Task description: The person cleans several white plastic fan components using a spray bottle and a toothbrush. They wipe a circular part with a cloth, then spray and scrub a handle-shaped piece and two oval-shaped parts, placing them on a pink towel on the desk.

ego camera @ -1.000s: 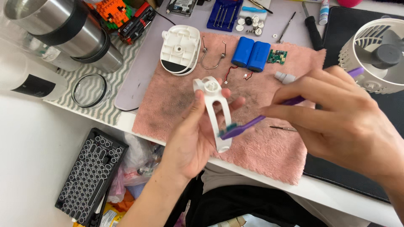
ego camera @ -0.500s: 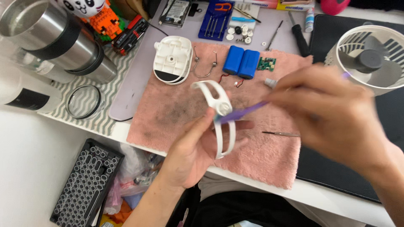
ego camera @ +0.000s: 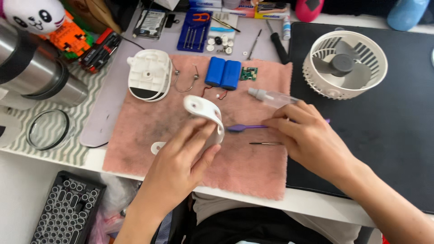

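Left hand (ego camera: 181,165) comes in from 7 o'clock, fingers curled around a white curved plastic bracket (ego camera: 205,113), gripped from below and lifted over the pink cloth (ego camera: 149,131). Bracket sits about frame centre, its round end pointing to 11 o'clock.

Right hand (ego camera: 312,140) enters from 4 o'clock, fingers pinched on a purple brush tool (ego camera: 246,128); the tool lies roughly level, tip pointing to 9 o'clock, just beside the bracket's lower end. Can't tell if the tip touches it.

On the cloth: thin metal pick (ego camera: 266,143) just below the purple tool, small white disc (ego camera: 158,147) at 9 o'clock of the left hand, clear spray bottle (ego camera: 271,97) at 12 o'clock of the right hand, partly hidden by its fingers. Twin blue battery cells (ego camera: 223,73) and a small green circuit board (ego camera: 248,73) at 12 o'clock of the bracket. White housing shell (ego camera: 148,74) at 11 o'clock, on the cloth's edge.

White fan grille (ego camera: 346,65) on a black mat (ego camera: 389,149) at 2 o'clock. Steel tumbler (ego camera: 31,74) at 9 o'clock far left, with a clear round lid (ego camera: 47,130) below it. Blue tool case (ego camera: 200,29) at top of the tabletop (ego camera: 271,36).
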